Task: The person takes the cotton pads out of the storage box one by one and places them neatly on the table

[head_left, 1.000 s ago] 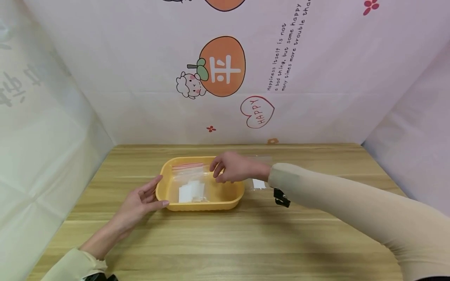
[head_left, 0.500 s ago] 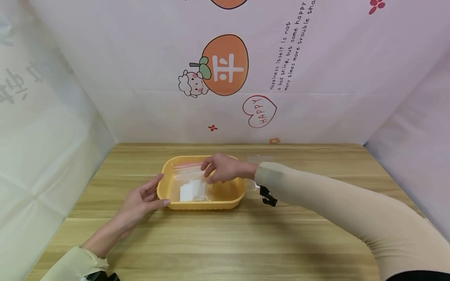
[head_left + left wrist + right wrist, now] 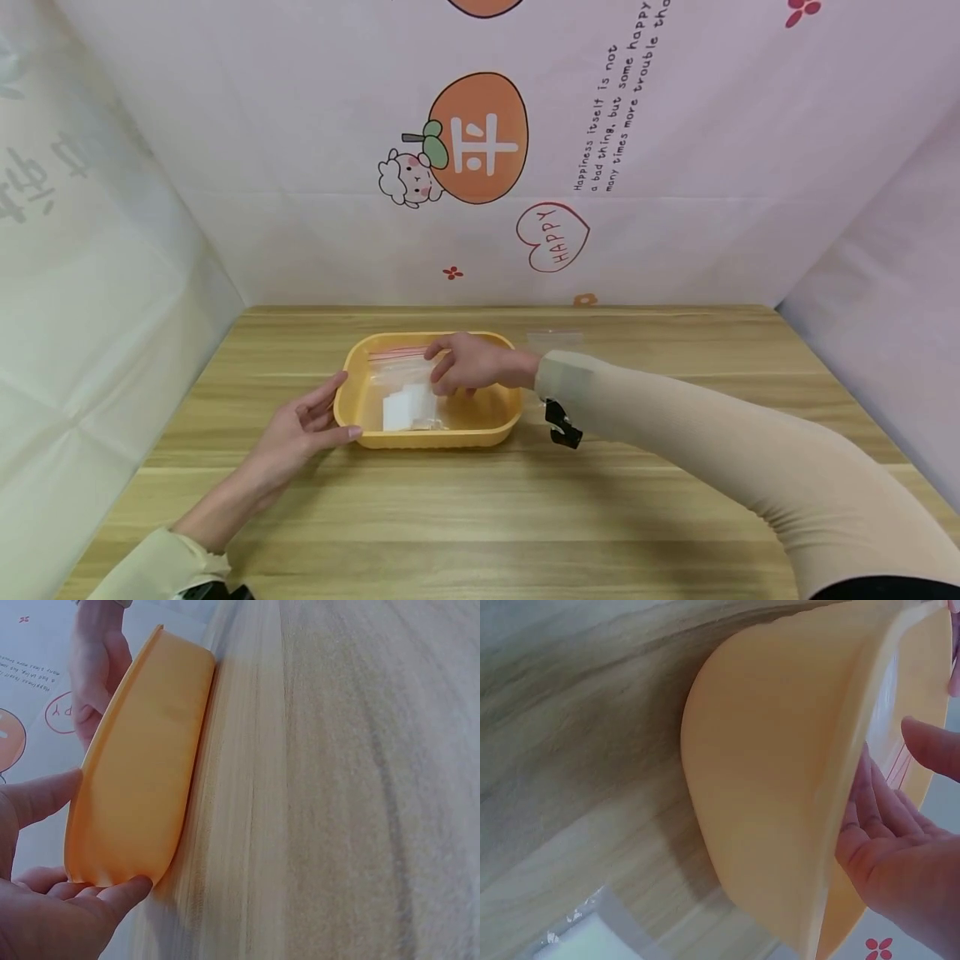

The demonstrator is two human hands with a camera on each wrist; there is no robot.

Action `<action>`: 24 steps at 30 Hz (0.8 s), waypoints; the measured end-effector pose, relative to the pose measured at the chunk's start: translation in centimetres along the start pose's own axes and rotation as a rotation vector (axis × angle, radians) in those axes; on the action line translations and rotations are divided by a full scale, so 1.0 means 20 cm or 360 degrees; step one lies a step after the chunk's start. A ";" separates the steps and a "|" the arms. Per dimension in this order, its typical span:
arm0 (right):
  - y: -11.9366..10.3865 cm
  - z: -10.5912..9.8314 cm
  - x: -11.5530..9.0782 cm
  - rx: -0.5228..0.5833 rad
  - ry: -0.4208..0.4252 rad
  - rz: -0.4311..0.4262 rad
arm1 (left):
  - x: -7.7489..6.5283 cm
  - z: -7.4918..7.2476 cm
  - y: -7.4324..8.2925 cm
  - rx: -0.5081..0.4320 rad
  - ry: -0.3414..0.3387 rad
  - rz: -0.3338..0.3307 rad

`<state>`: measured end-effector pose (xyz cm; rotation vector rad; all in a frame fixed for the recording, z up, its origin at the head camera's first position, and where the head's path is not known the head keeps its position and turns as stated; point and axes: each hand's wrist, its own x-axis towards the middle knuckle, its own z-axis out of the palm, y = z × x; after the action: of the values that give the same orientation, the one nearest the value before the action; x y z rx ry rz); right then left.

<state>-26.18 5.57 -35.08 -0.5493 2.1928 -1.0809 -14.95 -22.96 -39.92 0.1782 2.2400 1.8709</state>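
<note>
A yellow plastic basket (image 3: 480,437) stands on the wooden table, holding clear zip-lock bags (image 3: 408,404) with red seal lines and white pieces in them. My left hand (image 3: 288,433) grips the basket's left end, thumb at the near corner and fingers along the wall, as the left wrist view (image 3: 67,900) also shows. My right hand (image 3: 472,364) reaches over the basket from the right, its fingertips down by the bags' right edge. In the right wrist view the right hand (image 3: 900,840) has its thumb apart from the fingers, which dip behind the rim; their tips are partly hidden.
Right of the basket another clear zip-lock bag (image 3: 555,338) lies on the table (image 3: 450,517), mostly covered by the right forearm. A printed white cloth (image 3: 660,250) hangs behind the table, with white cloth on both sides.
The right hand has moved left and slightly down over the basket, closer to the bags. Its sleeve now covers more of the bag on the table. The left hand keeps its grip.
</note>
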 end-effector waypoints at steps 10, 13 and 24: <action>-0.02 0.06 0.02 0.0076 0.0240 -0.0081 | 0.00 0.01 0.00 -0.0001 0.0020 -0.0019; -0.03 0.08 0.03 0.0088 0.0283 -0.0074 | 0.00 0.01 0.00 -0.0001 0.0018 -0.0025; -0.07 0.14 0.06 0.0145 0.0416 -0.0055 | 0.00 0.00 0.00 -0.0007 0.0006 -0.0033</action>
<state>-24.93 2.57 -35.75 -0.4266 2.3484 -1.3279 -14.97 -22.88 -39.89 0.1503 2.2317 1.8669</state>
